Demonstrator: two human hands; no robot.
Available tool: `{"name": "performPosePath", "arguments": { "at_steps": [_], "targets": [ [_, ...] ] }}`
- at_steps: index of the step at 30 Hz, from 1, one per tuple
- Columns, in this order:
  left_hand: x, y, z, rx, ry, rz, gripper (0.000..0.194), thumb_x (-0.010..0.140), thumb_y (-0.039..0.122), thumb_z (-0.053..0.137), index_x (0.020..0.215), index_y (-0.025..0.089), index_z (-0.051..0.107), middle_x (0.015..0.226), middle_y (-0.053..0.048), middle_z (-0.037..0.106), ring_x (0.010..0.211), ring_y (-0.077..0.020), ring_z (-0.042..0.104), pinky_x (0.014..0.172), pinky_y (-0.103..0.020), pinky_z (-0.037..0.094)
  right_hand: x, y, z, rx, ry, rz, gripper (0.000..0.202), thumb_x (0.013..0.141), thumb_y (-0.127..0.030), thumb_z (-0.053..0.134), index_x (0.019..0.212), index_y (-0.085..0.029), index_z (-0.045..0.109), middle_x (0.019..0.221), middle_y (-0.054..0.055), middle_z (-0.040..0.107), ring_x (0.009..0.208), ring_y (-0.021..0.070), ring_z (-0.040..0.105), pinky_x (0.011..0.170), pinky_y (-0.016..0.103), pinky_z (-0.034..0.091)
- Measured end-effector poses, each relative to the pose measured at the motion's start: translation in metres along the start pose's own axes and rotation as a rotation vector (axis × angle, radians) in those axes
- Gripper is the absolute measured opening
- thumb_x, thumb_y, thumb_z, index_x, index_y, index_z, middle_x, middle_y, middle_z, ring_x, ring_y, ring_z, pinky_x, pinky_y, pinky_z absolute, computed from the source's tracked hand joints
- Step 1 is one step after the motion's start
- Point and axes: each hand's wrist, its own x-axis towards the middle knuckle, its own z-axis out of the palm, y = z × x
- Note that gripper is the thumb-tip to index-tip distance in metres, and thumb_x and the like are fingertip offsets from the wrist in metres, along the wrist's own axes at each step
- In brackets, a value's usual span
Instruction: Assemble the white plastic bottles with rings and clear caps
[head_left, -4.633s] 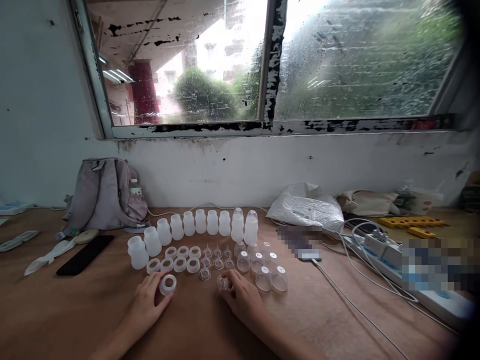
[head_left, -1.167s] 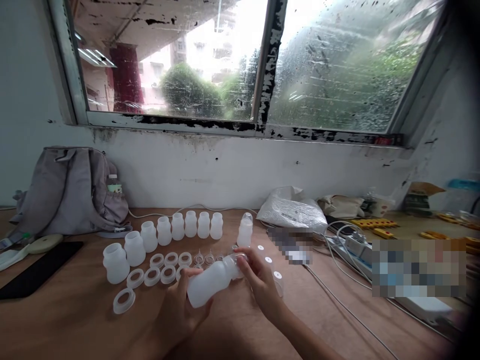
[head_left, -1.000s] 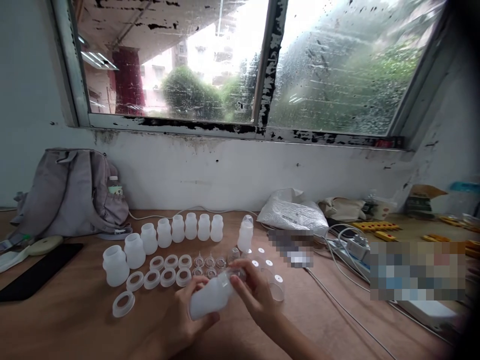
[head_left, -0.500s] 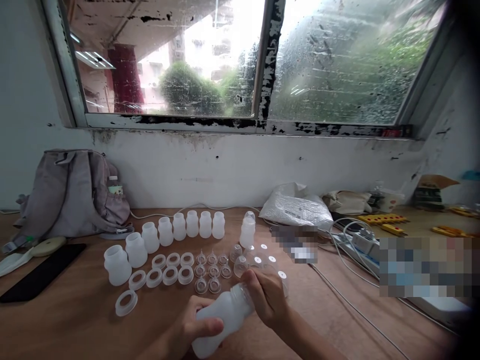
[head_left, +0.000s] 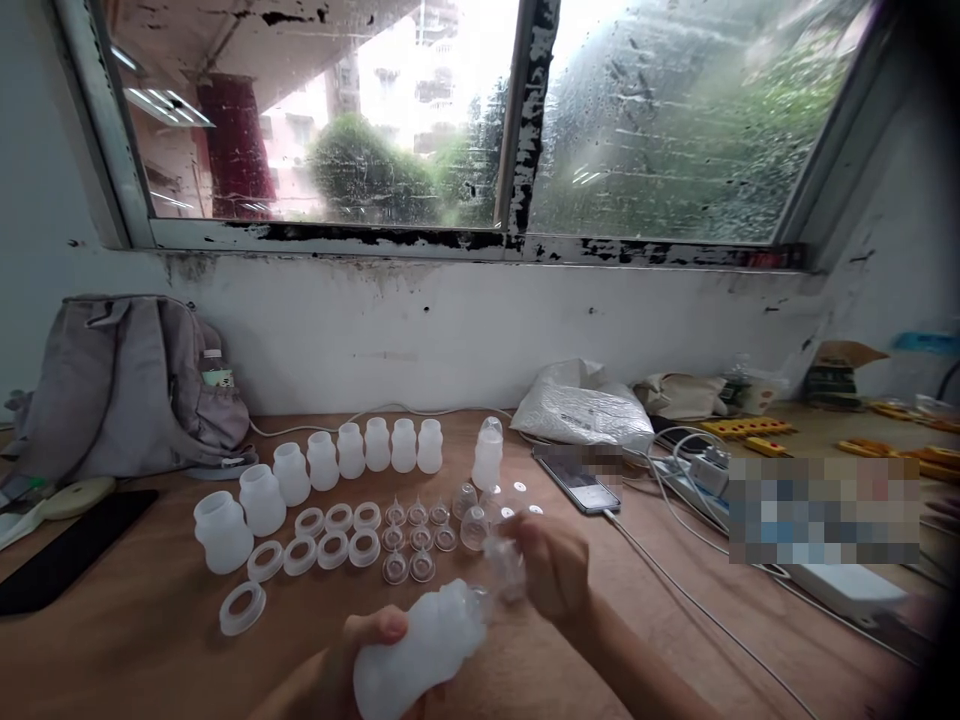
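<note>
My left hand [head_left: 367,635] is wrapped around a frosted baby bottle [head_left: 424,650], tilted with its neck up to the right. A clear nipple [head_left: 478,600] shows at the bottle's top, slightly blurred. My right hand [head_left: 555,570] pinches a clear dome cap [head_left: 506,565], smeared by motion, just beyond the nipple and apart from it. Behind my hands stand loose nipples [head_left: 421,568] in rows and translucent collar rings [head_left: 364,547]. More clear caps [head_left: 474,528] sit close to my right hand, some partly hidden by it.
Several open frosted bottles [head_left: 292,475] form a curved row at the back left. One capped bottle [head_left: 489,455] stands apart. A phone [head_left: 577,480] with a cable, a plastic bag [head_left: 581,405] and a power strip [head_left: 847,590] lie to the right. A backpack [head_left: 135,385] rests at left.
My right hand has left the bottle's neck and now holds a clear cap a little further right. The left hand and bottle have shifted slightly left, exposing the nipple. The view has turned slightly right.
</note>
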Motion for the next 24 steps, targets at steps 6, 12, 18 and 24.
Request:
{"name": "performPosePath", "arguments": {
  "at_steps": [6, 12, 18, 24],
  "targets": [
    [-0.004, 0.009, -0.013, -0.122, 0.170, 0.304, 0.047, 0.076, 0.050, 0.040, 0.087, 0.007, 0.057, 0.055, -0.005, 0.056, 0.030, -0.0052, 0.039, 0.026, -0.016, 0.017, 0.014, 0.018, -0.010, -0.182, -0.009, 0.402, 0.019, 0.084, -0.031, 0.038, 0.078, -0.017, 0.051, 0.059, 0.000, 0.053, 0.049, 0.0108, 0.048, 0.047, 0.022, 0.035],
    [-0.001, 0.020, -0.006, -0.227, 0.238, 0.437, 0.042, 0.081, 0.046, 0.037, 0.088, 0.009, 0.055, 0.058, -0.003, 0.053, 0.035, -0.0041, 0.039, 0.031, -0.015, 0.025, 0.011, 0.020, 0.001, -0.170, -0.361, 0.366, 0.016, 0.077, -0.032, 0.052, 0.088, -0.020, 0.052, 0.081, 0.003, 0.059, 0.069, 0.0141, 0.055, 0.062, 0.024, 0.041],
    [0.000, 0.018, -0.007, -0.188, 0.266, 0.484, 0.039, 0.083, 0.043, 0.036, 0.095, 0.010, 0.052, 0.063, -0.004, 0.054, 0.036, -0.0046, 0.040, 0.034, -0.016, 0.025, 0.001, 0.023, 0.007, -0.250, -0.678, 0.322, 0.016, 0.071, -0.031, 0.060, 0.084, -0.022, 0.057, 0.086, 0.002, 0.059, 0.083, 0.0183, 0.053, 0.072, 0.029, 0.038],
    [-0.001, 0.019, -0.007, -0.119, 0.337, 0.520, 0.039, 0.082, 0.043, 0.036, 0.099, 0.011, 0.051, 0.068, -0.004, 0.055, 0.039, -0.0052, 0.041, 0.037, -0.018, 0.026, -0.007, 0.026, 0.013, -0.376, -0.789, 0.270, 0.020, 0.066, -0.032, 0.066, 0.082, -0.023, 0.058, 0.087, 0.002, 0.059, 0.086, 0.0206, 0.051, 0.076, 0.033, 0.034]
  ]
}}
